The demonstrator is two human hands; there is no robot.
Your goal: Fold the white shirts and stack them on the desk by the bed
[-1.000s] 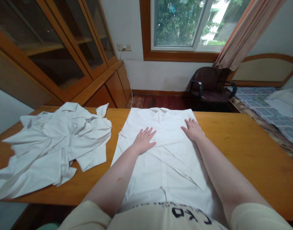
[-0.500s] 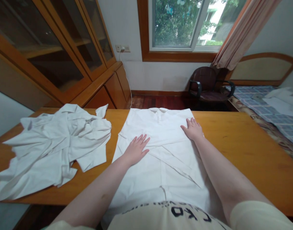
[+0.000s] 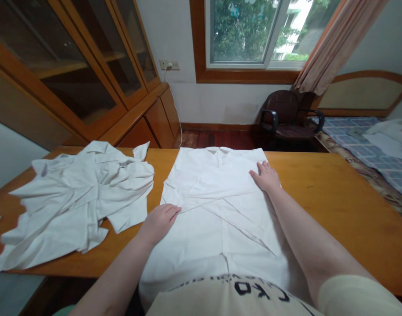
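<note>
A white shirt lies flat on the wooden table in front of me, collar at the far edge and sleeves folded across its body. My left hand rests at the shirt's left edge, fingers curled and touching the end of a folded sleeve. Flat on the shirt's upper right part lies my right hand, fingers stretched out and holding nothing.
A crumpled heap of white garments lies on the table's left part. Wooden cabinets with glass doors stand at the left. Beyond the table are a dark armchair, a window and a bed at the right.
My left hand has slid from the middle of the shirt back and left to its left edge, and its fingers have curled. My right hand has stayed in place.
</note>
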